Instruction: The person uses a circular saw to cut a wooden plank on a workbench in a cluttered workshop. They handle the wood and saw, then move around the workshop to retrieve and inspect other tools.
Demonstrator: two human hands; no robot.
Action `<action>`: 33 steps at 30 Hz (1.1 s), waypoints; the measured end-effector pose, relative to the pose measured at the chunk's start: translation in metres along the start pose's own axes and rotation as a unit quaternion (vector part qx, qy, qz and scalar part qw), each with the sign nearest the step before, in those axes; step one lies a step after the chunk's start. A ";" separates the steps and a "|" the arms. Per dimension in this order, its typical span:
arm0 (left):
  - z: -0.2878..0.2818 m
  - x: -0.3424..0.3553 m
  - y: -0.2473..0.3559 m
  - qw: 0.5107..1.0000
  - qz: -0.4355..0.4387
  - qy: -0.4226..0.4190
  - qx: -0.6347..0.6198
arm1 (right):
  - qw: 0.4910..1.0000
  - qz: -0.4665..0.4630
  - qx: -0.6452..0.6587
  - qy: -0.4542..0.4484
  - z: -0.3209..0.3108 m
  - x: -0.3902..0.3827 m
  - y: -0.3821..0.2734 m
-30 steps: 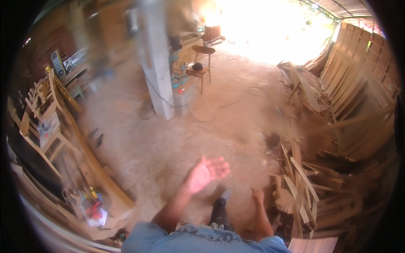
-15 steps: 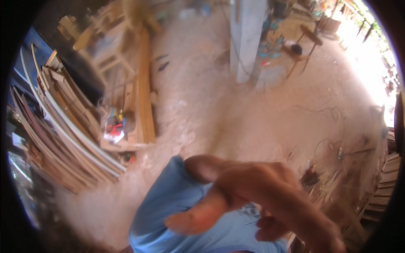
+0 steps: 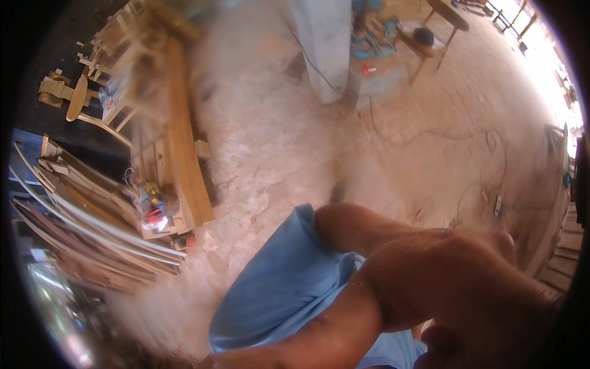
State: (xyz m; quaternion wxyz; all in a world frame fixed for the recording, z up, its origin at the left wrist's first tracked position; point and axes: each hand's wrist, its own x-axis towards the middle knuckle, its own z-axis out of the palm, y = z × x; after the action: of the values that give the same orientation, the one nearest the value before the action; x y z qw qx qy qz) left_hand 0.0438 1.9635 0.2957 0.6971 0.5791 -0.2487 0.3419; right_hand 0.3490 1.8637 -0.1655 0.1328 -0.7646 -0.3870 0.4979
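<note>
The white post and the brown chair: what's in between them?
The head view shows a greyish block, a small red thing and some turquoise things, too blurry to name, between the post and the chair.

The sleeve (image 3: 264, 295) is matt cloth, the long beam (image 3: 184, 141) smooth wood, the floor (image 3: 252, 160) rough.

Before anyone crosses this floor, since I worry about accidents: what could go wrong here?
The cable trailing over the floor could snag a foot. The left hand, close to the camera, covers much of the lower right and may hide obstacles there. The long wood strips at the left might shift if knocked.
</note>
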 end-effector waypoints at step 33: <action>-0.318 0.079 0.054 0.662 -0.114 0.523 0.525 | 0.975 -0.190 0.037 0.112 -0.364 0.211 -0.379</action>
State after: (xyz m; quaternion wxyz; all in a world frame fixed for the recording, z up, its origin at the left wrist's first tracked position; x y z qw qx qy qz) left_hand 0.0380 2.2948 0.3232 0.3267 0.5987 0.4457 0.5799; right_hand 0.5329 2.3346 0.0895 0.2956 -0.7227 -0.4888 0.3891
